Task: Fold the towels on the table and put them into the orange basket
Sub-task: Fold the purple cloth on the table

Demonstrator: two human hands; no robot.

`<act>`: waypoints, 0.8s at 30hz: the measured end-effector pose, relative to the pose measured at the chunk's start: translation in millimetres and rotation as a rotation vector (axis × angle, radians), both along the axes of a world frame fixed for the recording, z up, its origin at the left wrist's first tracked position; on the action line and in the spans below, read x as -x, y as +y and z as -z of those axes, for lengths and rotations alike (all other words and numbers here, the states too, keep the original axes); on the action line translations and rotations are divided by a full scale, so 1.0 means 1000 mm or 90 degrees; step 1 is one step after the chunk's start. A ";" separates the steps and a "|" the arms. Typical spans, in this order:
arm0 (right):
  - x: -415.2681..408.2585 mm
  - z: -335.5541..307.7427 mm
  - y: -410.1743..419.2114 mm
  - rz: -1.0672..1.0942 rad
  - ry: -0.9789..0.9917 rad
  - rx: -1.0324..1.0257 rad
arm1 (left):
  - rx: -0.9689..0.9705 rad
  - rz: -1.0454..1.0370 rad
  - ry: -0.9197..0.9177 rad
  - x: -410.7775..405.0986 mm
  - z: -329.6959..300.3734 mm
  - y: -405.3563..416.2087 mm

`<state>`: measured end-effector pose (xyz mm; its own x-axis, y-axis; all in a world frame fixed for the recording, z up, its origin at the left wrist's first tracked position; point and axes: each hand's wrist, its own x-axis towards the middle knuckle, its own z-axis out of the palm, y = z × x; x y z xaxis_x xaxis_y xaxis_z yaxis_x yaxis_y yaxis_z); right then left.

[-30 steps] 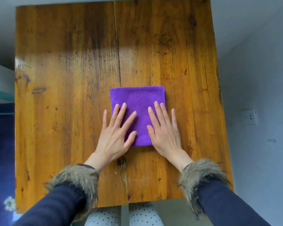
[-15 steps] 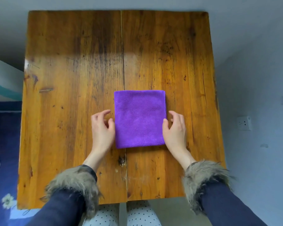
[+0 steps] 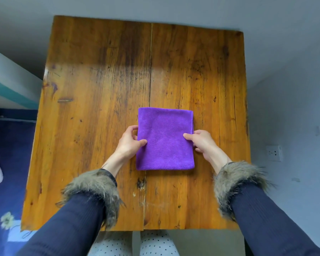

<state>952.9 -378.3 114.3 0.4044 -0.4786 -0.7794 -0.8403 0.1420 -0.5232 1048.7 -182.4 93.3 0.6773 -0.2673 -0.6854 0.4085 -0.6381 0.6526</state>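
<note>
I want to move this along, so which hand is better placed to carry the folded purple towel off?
Neither clearly: left hand and right hand each pinch a side edge of the purple towel. Orange at the frame's left edge may be the basket; then left.

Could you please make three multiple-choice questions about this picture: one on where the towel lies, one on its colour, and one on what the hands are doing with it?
1. Where does the towel lie?
A. on the table, near its middle
B. on the blue floor
C. on the person's lap

2. What colour is the towel?
A. orange
B. purple
C. white

3. What are the hands doing?
A. both lie flat on top of the towel
B. both hang away from the table
C. each grips one side edge of the folded towel

Answers:
1 A: bare wood shows all round the towel.
2 B: the cloth is plainly purple.
3 C: the left hand and the right hand have their thumbs on top of the towel at its two side edges.
</note>
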 end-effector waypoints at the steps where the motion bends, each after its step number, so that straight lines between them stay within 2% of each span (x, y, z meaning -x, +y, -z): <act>1: 0.000 -0.001 -0.001 0.018 -0.009 -0.020 | 0.008 -0.014 0.008 0.000 -0.002 -0.001; 7: 0.002 -0.014 -0.005 0.002 -0.087 -0.161 | 0.119 -0.126 0.144 0.010 -0.021 0.011; 14: -0.009 -0.043 0.029 -0.149 -0.120 -0.203 | 0.141 -0.174 0.115 0.029 -0.062 0.070; 19: -0.026 -0.082 0.085 -0.235 -0.159 -0.234 | 0.162 -0.288 0.073 0.051 -0.108 0.138; 24: -0.050 -0.125 0.163 -0.335 -0.205 -0.274 | 0.250 -0.429 0.034 0.080 -0.147 0.223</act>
<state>1003.0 -215.4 239.3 0.7349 0.1610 -0.6588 -0.6689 0.0118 -0.7433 968.5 40.4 240.5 0.7488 -0.0390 -0.6617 0.6628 0.0328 0.7481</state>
